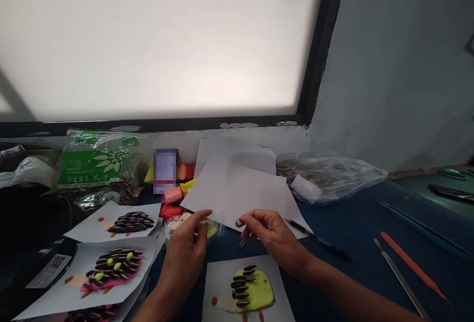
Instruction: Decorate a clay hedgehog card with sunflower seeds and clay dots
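Note:
My left hand (188, 243) is raised over the table, index finger stretched out and thumb apart from it, with nothing visible between them. Just behind it is a clear bag with yellow-green clay (212, 230). Thumb and fingertips meet on my right hand (272, 238), and a dark sunflower seed (242, 244) shows at its lower fingertips. Below both hands lies a white paper (218, 275) bearing a hedgehog-like figure. Its yellow-green clay body (261, 290) has rows of sunflower seeds standing on the left part. The head is pale clay, with an orange-brown nose and feet.
Finished-looking seed-and-clay pictures (122, 262) are stacked at left. Behind them stand a green seed bag (89, 161) and colored clay packs (172, 211). White sheets (244, 188) and a plastic bag (329, 181) lie at the back. A pen (322, 243) and an orange tool (411, 262) are at right.

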Motion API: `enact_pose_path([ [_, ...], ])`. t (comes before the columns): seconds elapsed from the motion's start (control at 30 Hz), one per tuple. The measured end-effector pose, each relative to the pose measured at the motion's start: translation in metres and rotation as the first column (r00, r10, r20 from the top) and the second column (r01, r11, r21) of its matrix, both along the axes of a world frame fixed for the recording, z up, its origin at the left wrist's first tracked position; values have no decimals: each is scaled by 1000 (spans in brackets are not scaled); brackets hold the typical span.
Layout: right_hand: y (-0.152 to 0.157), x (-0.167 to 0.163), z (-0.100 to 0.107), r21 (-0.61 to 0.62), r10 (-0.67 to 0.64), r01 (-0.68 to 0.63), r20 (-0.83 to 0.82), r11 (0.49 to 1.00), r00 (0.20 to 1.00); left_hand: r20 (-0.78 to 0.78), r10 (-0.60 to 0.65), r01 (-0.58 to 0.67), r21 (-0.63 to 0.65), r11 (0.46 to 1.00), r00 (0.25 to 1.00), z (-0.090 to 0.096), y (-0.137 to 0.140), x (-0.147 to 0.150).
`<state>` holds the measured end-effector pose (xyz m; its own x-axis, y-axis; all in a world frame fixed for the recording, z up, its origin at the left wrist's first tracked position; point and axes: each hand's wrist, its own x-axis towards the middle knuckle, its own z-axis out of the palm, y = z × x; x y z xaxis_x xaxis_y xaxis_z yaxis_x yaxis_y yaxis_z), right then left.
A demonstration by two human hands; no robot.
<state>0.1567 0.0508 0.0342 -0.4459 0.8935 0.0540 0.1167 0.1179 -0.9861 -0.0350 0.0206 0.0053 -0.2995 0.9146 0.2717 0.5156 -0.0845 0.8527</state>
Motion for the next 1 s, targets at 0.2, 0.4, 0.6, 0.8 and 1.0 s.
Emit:
enact_pose_path([
  [0.2,1,0,-3,-46,-30,30,6,998,1000,200,-127,141,-58,988,972,-1,-2,7],
  [0.4,0,-1,-4,-89,-97,89,-87,992,992,471,-303,363,-40,931,828,4,-6,17],
  [0.6,6,3,1,-150,-121,105,-100,983,988,678,-253,400,-65,914,690,6,-5,12],
  [0.8,8,5,4,-179,-113,95,-91,979,989,628,-217,324,-60,944,747,13,-3,5],
  [1.0,8,7,2,-126,-134,123,-85,984,987,519,-100,167,-85,982,849,19,0,-3],
])
